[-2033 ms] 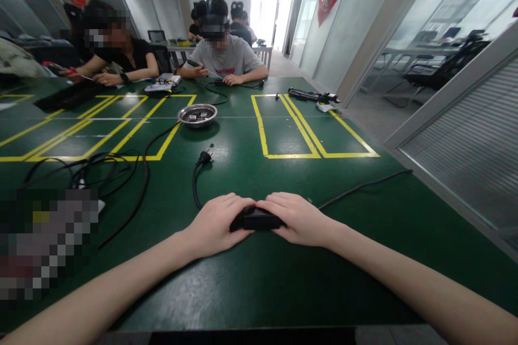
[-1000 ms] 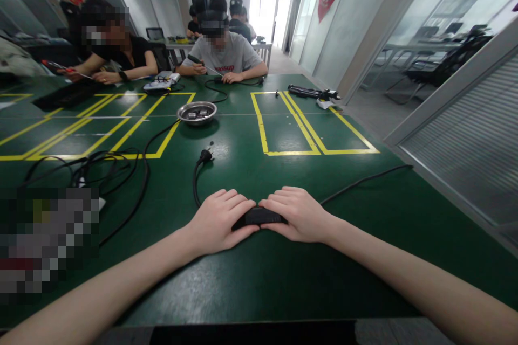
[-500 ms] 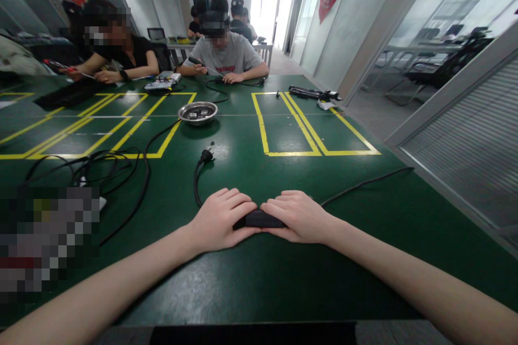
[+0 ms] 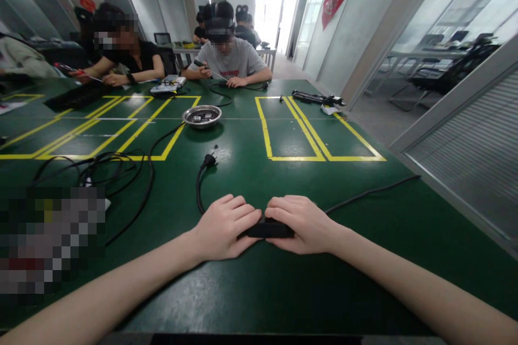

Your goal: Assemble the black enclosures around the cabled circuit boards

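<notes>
Both of my hands are closed around a black power adapter [image 4: 267,229] low over the near middle of the green table. My left hand [image 4: 226,226] grips its left end, fingers over the top and thumb along the near side. At the other end my right hand [image 4: 301,225] holds it the same way. Only the adapter's dark middle shows between the thumbs. A thick black cord curves from behind my left hand to a plug [image 4: 209,160] lying on the table. Past my right hand, a thinner black cable [image 4: 372,192] runs off to the right.
Metal parts lie in a steel bowl [image 4: 201,117] beyond the plug. Tangled black cables [image 4: 117,164] and a blurred-out box [image 4: 48,242] occupy the left. Yellow tape [image 4: 297,159] marks rectangles on the table [image 4: 226,296]. A black folded stand [image 4: 318,98] lies far right; co-workers sit opposite.
The view has shifted slightly, so everything sits a little lower and further right. The adapter looks slightly turned, its near face now plainer, and my fingertips are a bit further apart.
</notes>
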Motion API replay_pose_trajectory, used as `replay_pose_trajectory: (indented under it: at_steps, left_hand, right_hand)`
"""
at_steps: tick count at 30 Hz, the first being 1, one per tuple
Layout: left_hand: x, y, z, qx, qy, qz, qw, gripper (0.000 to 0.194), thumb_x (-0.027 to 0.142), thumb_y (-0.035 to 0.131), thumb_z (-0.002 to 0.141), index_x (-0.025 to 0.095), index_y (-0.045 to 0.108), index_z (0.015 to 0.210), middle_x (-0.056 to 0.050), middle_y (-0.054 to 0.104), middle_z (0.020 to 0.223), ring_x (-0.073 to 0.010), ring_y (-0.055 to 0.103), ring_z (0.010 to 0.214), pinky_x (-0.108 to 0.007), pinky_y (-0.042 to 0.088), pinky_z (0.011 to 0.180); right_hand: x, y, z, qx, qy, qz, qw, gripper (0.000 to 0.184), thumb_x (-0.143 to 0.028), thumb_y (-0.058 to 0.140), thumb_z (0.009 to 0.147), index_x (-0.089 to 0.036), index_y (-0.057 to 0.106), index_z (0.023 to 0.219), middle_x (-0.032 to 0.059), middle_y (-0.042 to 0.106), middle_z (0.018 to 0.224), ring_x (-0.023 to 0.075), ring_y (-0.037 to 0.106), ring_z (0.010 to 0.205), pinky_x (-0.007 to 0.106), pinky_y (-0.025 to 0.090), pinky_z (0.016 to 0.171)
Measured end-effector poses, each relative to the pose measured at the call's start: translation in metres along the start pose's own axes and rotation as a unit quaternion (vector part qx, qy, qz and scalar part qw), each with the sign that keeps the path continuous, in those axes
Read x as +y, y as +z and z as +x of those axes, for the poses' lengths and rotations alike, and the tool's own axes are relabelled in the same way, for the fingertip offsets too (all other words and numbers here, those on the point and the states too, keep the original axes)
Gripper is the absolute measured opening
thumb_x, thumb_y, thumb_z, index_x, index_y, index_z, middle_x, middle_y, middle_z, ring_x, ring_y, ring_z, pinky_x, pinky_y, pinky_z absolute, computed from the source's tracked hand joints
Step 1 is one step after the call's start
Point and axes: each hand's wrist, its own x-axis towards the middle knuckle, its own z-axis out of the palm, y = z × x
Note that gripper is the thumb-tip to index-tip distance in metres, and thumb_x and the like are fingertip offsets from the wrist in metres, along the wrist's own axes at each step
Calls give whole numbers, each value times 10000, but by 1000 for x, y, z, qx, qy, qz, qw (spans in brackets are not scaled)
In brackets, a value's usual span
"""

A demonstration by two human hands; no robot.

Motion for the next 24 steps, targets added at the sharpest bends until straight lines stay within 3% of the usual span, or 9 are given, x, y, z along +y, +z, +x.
replay_pose_trajectory:
  at_steps: [2, 4, 6, 10, 12, 15, 19, 24]
  left_hand:
    - [-1, -1, 0, 9, 10, 15, 1000, 320, 398, 460, 1077, 155, 667, 1063, -84, 762, 925, -210, 638, 792, -348, 417, 681]
    - [-2, -4, 0, 21, 34, 45, 998, 310, 383, 466, 1076, 141, 657, 1104, -87, 765, 947, -214, 636, 798, -359, 412, 681]
    - [-2, -8, 0, 29, 74, 88, 993, 309, 353, 463, 1075, 123, 648, 1165, -94, 771, 984, -227, 647, 838, -375, 425, 706]
    - [0, -17, 1, 38, 125, 140, 982, 284, 264, 449, 1074, 143, 651, 1233, -77, 785, 1049, -227, 677, 928, -379, 457, 766]
    - [2, -20, 1, 47, 126, 152, 979, 284, 225, 461, 1068, 168, 649, 1273, -64, 791, 1104, -215, 691, 955, -371, 478, 808]
    - [6, -22, -1, 77, 79, 164, 980, 377, 187, 543, 1032, 225, 594, 1403, -79, 754, 1287, -230, 686, 1144, -390, 487, 1005]
    - [10, -21, -5, 110, 30, 140, 984, 537, 180, 635, 969, 279, 523, 1485, -126, 600, 1522, -303, 553, 1405, -558, 346, 1233]
    - [4, -15, -9, 11, 1, 41, 999, 504, 214, 566, 1004, 217, 515, 1506, -142, 621, 1487, -304, 548, 1409, -553, 409, 1215]
  right_hand:
    - [-4, -3, 1, 1, 60, 98, 993, 326, -431, 710, 888, -206, 539, 1052, 73, 661, 1009, 194, 624, 817, 315, 474, 710]
    - [-6, -7, 1, -14, 131, 217, 967, 320, -416, 715, 886, -213, 518, 1036, 28, 635, 930, 160, 600, 746, 286, 471, 656]
    - [-5, -8, -1, -38, 195, 369, 908, 310, -427, 685, 927, -218, 498, 1060, -13, 599, 875, 117, 588, 653, 239, 456, 570]
    - [-3, -3, -4, -100, 238, 611, 749, 500, -512, 766, 889, -241, 417, 1124, -45, 615, 888, 83, 637, 542, 172, 454, 459]
    - [-3, 2, -4, -102, 237, 658, 708, 532, -509, 803, 868, -251, 395, 1093, -61, 627, 875, 66, 615, 488, 155, 438, 425]
    - [-1, 3, -2, -41, 234, 686, 688, 536, -505, 826, 849, -254, 387, 1026, -80, 610, 852, 36, 538, 436, 136, 350, 378]
    - [14, -13, -2, 141, 288, 633, 705, 533, -505, 828, 825, -263, 381, 985, -85, 589, 823, 33, 452, 413, 157, 246, 375]
    - [59, -43, -15, 380, 366, 499, 688, 485, -447, 820, 769, -274, 409, 961, -74, 580, 750, 67, 404, 432, 183, 285, 420]
